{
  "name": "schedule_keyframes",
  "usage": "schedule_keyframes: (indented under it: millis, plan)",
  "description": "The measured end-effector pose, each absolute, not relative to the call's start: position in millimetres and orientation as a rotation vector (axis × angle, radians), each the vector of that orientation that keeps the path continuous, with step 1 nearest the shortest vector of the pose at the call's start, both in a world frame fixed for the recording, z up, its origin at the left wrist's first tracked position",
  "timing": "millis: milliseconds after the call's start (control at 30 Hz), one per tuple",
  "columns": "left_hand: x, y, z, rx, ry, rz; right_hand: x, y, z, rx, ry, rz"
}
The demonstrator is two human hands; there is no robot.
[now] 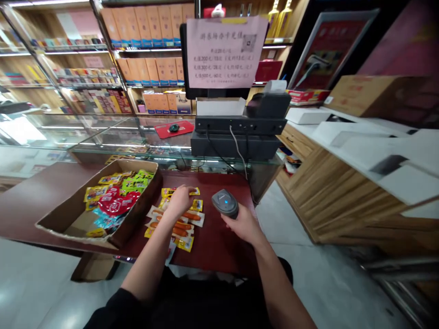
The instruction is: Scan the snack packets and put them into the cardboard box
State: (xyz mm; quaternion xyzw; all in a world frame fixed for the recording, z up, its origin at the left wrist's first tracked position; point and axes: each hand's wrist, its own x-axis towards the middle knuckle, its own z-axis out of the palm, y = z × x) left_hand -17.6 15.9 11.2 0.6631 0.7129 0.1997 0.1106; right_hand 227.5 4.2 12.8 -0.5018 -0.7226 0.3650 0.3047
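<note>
My right hand is wrapped round the handle of a dark grey barcode scanner, which shows a small blue light on top. My left hand reaches over several sausage packets on the dark red table, its fingers at a yellow packet at the far end of the row. Whether those fingers pinch the packet or only touch it is too small to tell. To the left, an open cardboard box holds yellow, green, red and blue snack packets.
Beyond the table, a glass counter carries a black monitor base with cables, a pink sign and a mouse on a red mat. Wooden cabinets stand right. A small carton lies below the table's left front edge.
</note>
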Motion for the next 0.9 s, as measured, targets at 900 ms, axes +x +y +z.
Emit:
schedule_keyframes:
  millis: [900]
  plan:
    - [-29, 1, 13, 1.549, 2.159, 1.166, 236, 2, 12, -1.295, -1.807, 1.047]
